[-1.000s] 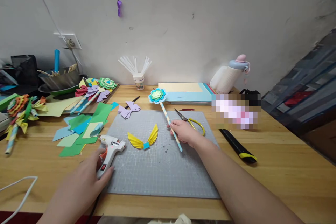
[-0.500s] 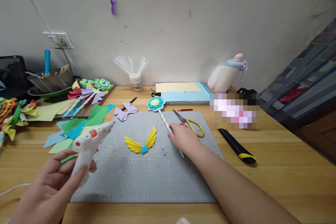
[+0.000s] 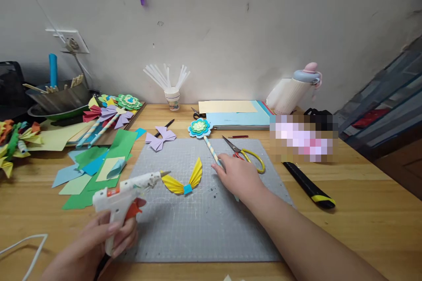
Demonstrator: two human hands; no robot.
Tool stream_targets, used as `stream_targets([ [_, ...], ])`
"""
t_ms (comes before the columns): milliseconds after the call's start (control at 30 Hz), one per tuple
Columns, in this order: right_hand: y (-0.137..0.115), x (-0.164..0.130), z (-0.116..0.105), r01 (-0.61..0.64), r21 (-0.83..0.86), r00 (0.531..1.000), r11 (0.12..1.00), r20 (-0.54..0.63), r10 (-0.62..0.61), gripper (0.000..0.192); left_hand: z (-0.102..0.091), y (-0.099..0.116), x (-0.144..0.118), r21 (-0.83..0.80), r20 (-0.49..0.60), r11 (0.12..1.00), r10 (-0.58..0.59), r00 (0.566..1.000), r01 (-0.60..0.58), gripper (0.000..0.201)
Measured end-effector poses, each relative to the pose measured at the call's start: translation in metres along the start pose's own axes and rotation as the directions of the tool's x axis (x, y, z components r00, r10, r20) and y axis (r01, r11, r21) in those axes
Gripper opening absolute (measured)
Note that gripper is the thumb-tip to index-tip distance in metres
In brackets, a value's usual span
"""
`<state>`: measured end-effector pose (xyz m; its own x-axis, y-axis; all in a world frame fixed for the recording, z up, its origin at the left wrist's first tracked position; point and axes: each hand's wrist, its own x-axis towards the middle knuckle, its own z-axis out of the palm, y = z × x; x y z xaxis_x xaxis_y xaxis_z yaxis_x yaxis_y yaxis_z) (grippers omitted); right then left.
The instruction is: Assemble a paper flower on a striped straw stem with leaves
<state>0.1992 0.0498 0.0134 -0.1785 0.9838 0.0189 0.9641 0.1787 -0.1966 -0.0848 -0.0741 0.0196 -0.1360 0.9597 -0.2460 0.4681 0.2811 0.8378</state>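
The left hand (image 3: 99, 239) gripped the glue gun (image 3: 125, 191), its nozzle near the yellow paper wings (image 3: 183, 178) on the cutting mat (image 3: 204, 224). The right hand (image 3: 239, 175) closed around the striped stick (image 3: 212, 153). Hot glue could probably drip onto the mat.

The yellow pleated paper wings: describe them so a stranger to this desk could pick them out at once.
Start at the grey cutting mat in the middle of the wooden desk. Near its centre, at the nozzle of the white glue gun held in the left hand, lie the yellow pleated paper wings. Unlike the lilac bow at the mat's far edge, they are yellow fans joined by a small blue band.
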Motion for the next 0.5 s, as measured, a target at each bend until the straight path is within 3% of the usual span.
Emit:
stream_targets([
  [67, -0.002, -0.002, -0.001, 0.015, 0.019, 0.999, 1.0, -0.04, -0.014, 0.029, 0.006, 0.001, 0.002, -0.071, 0.142, 0.991, -0.1, 0.985, 0.111, 0.053],
  [100, -0.004, -0.004, -0.001, 0.022, 0.03, 0.998, 0.999, -0.063, -0.021, 0.03, 0.009, 0.002, 0.003, -0.073, 0.164, 0.984, -0.147, 0.975, 0.16, 0.053],
  [167, -0.006, -0.007, -0.002, 0.053, 0.058, 0.994, 0.997, -0.102, -0.047, 0.03, 0.016, 0.005, 0.004, -0.01, 0.101, 0.986, -0.167, 0.981, 0.169, 0.057],
  [300, -0.011, -0.013, 0.001, 0.159, 0.128, 0.98, 0.979, -0.144, -0.141, 0.028, 0.026, 0.007, 0.006, 0.104, -0.041, 0.995, 0.008, 0.999, -0.004, 0.052],
  [367, -0.012, -0.014, 0.004, 0.195, 0.158, 0.974, 0.968, -0.149, -0.172, 0.027, 0.029, 0.005, 0.006, 0.149, -0.065, 0.988, 0.048, 0.997, -0.038, 0.047],
  [500, -0.011, -0.013, 0.009, 0.22, 0.201, 0.97, 0.955, -0.15, -0.192, 0.024, 0.031, 0.002, 0.008, 0.177, -0.043, 0.984, 0.001, 0.999, 0.007, 0.049],
])
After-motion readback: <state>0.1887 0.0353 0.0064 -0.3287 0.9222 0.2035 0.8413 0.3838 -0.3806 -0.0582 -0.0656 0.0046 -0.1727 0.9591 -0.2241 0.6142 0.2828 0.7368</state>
